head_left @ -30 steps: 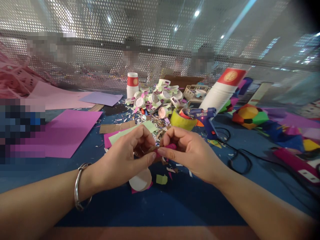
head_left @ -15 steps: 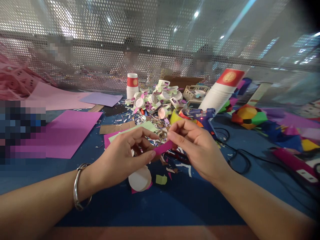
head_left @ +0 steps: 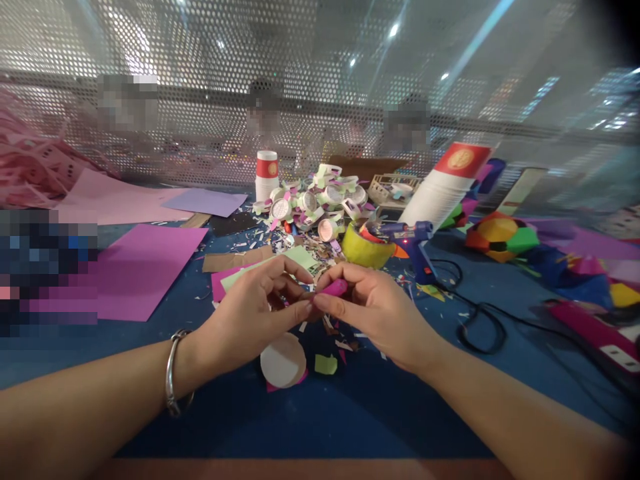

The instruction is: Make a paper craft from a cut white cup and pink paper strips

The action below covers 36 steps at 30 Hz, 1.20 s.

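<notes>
Magenta paper, or what looks like paper, is bent into a small rounded piece [head_left: 334, 288] between my two hands, raised over the worktop [head_left: 320, 427]. My right hand [head_left: 373, 307] has it in a narrow pinch: thumb in front, curled fingers behind. My left hand [head_left: 265, 303] meets its near end with the thumb tip, the index arched above and a gap beneath it; whether those fingers close on the paper, I cannot tell, since the contact is hidden.

To bend it well, I'd judge a light, even pressure best, both thumbs working close together so that the curve stays round and doesn't crease, edges lined up. Squeezing hard would likely flatten it.

Just below my left hand lies a white disc [head_left: 283, 360] with magenta showing under its edge, and beside it a green scrap [head_left: 326, 364]. Beyond my right hand are a yellow-green bowl [head_left: 367, 247] and a blue glue gun [head_left: 413, 243], with a heap of small cup-like pieces [head_left: 327, 199] farther back.
</notes>
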Motion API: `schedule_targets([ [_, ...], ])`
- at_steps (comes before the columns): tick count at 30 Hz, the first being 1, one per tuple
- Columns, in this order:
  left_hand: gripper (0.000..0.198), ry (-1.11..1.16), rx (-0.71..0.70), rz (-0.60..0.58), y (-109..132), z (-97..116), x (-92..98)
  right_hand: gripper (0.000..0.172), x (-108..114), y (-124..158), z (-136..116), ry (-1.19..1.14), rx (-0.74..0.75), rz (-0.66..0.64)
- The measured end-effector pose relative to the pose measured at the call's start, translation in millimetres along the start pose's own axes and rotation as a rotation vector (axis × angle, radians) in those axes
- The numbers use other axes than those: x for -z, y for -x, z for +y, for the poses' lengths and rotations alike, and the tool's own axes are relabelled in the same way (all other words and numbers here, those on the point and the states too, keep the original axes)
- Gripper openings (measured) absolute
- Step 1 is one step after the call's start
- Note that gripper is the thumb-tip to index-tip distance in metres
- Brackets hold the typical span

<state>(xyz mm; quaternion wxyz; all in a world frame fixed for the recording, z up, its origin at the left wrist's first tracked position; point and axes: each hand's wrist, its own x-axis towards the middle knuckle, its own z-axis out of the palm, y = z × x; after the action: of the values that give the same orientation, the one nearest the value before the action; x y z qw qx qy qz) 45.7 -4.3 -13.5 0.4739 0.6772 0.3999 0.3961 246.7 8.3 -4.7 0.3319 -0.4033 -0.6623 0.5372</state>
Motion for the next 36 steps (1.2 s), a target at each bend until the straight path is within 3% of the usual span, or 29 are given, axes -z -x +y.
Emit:
schedule_targets([
  [7,0.023,-0.065,0.032,-0.008,0,0,-0.3,0.02,3,-2,-3,0.059,0.115,0.164],
  [10,0.025,0.029,0.047,-0.004,-1,-2,-0.1,0.021,8,-3,0,0.152,0.161,0.282],
  [14,0.012,0.129,0.055,0.019,-2,0,-0.2,0.021,11,-3,2,0.178,0.187,0.349],
  [17,0.011,0.132,0.1,0.047,-2,3,-1.0,0.023,6,-1,-1,0.128,0.191,0.309],
  [22,0.011,0.209,0.121,0.046,-2,5,-3.0,0.022,-3,0,-6,0.069,0.13,0.12],
  [30,0.008,0.283,0.144,0.032,-2,3,-4.7,0.021,-3,-1,-4,0.165,0.124,0.09],
  [36,0.011,0.36,0.244,0.008,-2,8,-4.4,0.02,-2,1,-3,0.187,0.117,0.064],
])
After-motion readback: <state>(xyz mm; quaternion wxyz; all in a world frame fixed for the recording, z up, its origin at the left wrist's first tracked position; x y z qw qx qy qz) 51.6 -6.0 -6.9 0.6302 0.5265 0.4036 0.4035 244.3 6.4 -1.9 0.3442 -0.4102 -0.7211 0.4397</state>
